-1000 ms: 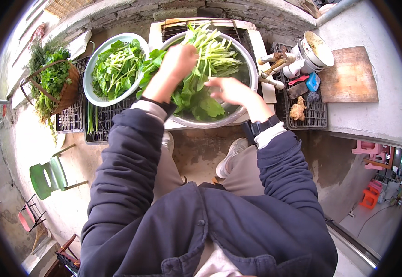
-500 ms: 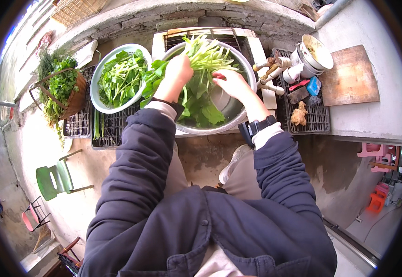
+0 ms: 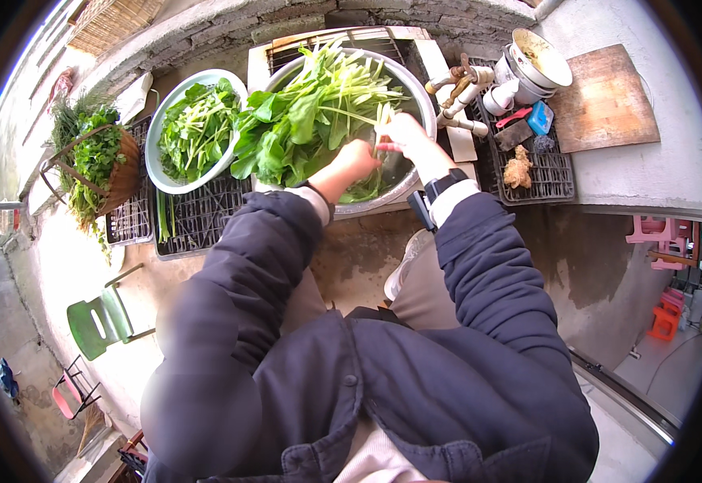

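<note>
two hands in a basin of leafy greens

nearest to the camera is the person's dark blue jacket, which hides the lap and most of the legs; only one light shoe (image 3: 403,270) shows between the sleeves. the left hand (image 3: 356,161) is inside the big metal basin (image 3: 415,84), closed on the lower part of the leafy greens (image 3: 302,121); its fingers are partly covered by leaves. the right hand (image 3: 403,133) is just beside it, with the fingers pinched on some pale stems (image 3: 379,121). a dark watch (image 3: 439,187) is on the right wrist. if there is water in the basin is hard to make out.

left of the basin, touching it, is one white bowl (image 3: 157,173) with more cut greens. both stand on black grid crates (image 3: 194,221). further left is one basket (image 3: 125,173) of herbs. right of the basin i count one tap (image 3: 455,84), one piece of ginger (image 3: 517,171), some stacked pots (image 3: 540,64) and one wooden board (image 3: 604,101). the small things near the tap are too small to tell.
</note>
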A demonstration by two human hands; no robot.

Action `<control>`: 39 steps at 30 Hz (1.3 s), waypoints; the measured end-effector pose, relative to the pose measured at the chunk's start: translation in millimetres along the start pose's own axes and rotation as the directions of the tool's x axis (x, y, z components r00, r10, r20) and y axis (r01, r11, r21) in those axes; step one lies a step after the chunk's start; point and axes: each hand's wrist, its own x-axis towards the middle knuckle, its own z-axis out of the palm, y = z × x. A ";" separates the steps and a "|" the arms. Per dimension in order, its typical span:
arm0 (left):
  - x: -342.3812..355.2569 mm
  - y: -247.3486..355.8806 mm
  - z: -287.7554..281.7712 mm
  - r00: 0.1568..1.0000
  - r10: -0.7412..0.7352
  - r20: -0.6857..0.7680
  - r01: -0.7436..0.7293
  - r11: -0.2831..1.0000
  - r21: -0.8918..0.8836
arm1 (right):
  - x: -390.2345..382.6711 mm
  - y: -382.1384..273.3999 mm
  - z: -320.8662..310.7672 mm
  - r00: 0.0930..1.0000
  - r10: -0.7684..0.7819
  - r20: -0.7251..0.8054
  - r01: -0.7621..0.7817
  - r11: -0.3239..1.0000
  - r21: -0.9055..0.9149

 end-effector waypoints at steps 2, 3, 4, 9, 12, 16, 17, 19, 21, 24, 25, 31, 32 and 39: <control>5.4 -2.8 6.2 0.998 -0.052 0.039 0.048 0.994 0.096 | 25.5 30.3 -5.6 0.999 0.041 0.014 -0.042 0.995 0.086; 7.4 -4.3 6.8 0.995 -0.094 0.023 0.089 0.985 0.150 | 39.3 43.1 -6.2 0.998 0.043 0.041 -0.043 0.999 -0.007; 9.7 -5.7 6.5 0.994 -0.086 0.071 0.065 0.964 0.258 | 52.4 53.3 -5.2 0.997 0.047 0.069 -0.040 0.994 -0.098; 23.0 -17.0 11.1 0.979 -0.163 0.119 0.131 0.963 0.236 | 69.5 69.3 9.7 0.964 0.185 -0.189 -0.265 0.710 -0.652; 37.1 -28.7 15.5 0.983 -0.178 0.037 0.182 0.959 -0.218 | 50.1 44.4 8.8 0.973 0.059 -0.225 -0.115 0.963 -0.242; 56.7 -43.7 15.4 0.995 -0.077 -0.069 0.060 0.973 -0.225 | 17.4 -0.7 -15.1 0.989 -0.129 0.071 0.105 0.957 0.270; 58.8 -46.7 16.9 0.997 -0.077 0.031 0.083 0.940 -0.331 | 12.6 -6.6 -14.8 0.992 -0.124 0.006 0.121 0.978 0.169; 65.4 -48.7 18.7 0.965 -0.182 0.189 0.237 0.914 -0.329 | 5.0 -11.0 -15.2 0.980 -0.179 -0.085 0.178 0.984 -0.011; 70.9 -49.1 20.3 0.880 -0.332 0.340 0.337 0.940 0.047 | 2.2 -3.9 -12.0 0.962 -0.230 -0.145 0.159 0.909 -0.384; 72.2 -50.8 24.1 0.850 -0.345 0.398 0.267 0.933 0.240 | 10.3 16.0 -5.5 0.928 -0.355 -0.116 0.102 0.540 -0.836; 71.0 -51.8 25.1 0.865 -0.305 0.398 0.223 0.945 0.240 | 14.6 24.9 -1.5 0.946 -0.316 -0.076 0.071 0.428 -0.901; 55.4 -50.1 18.1 0.972 -0.016 0.236 -0.014 0.992 0.126 | 30.9 30.9 2.3 0.905 -0.362 -0.226 0.050 0.616 -0.786; 53.8 -45.5 14.6 0.984 -0.060 0.165 0.056 0.998 0.031 | 26.9 24.4 -0.1 0.825 -0.436 -0.359 0.133 0.768 -0.627; 29.3 -7.1 -20.6 0.967 -0.175 0.185 0.162 0.983 0.082 | -21.8 -44.1 -6.3 0.828 -0.533 -0.176 0.414 0.791 -0.450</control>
